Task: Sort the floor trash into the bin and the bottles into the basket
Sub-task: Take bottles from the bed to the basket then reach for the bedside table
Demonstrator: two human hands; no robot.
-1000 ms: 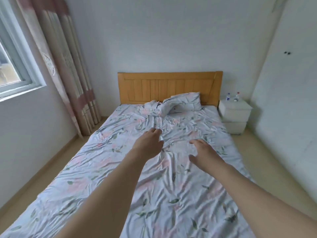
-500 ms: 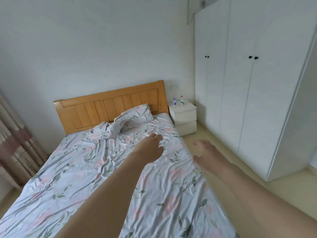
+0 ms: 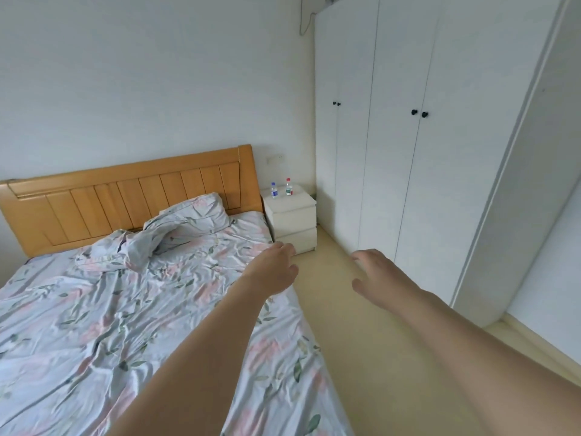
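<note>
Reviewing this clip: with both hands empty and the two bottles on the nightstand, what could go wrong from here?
1. The blue-capped bottle and red-capped bottle stand close together on the nightstand; grabbing one may topple the other.
2. No bin or basket is in view, so sorting could stall.
3. The left hand and right hand are far from the bottles; the bed narrows the walkway.

Two small clear plastic bottles, both upright on top of the white nightstand (image 3: 290, 212), near its back edge. Left one, blue-capped bottle (image 3: 274, 190), with a blue label band round its middle. Right one, red-capped bottle (image 3: 288, 187), with what looks like a green-and-white label, too small to read. Standing just beside each other, apart, not touching. Both closed with caps on. Fill level impossible to tell at this range.
</note>
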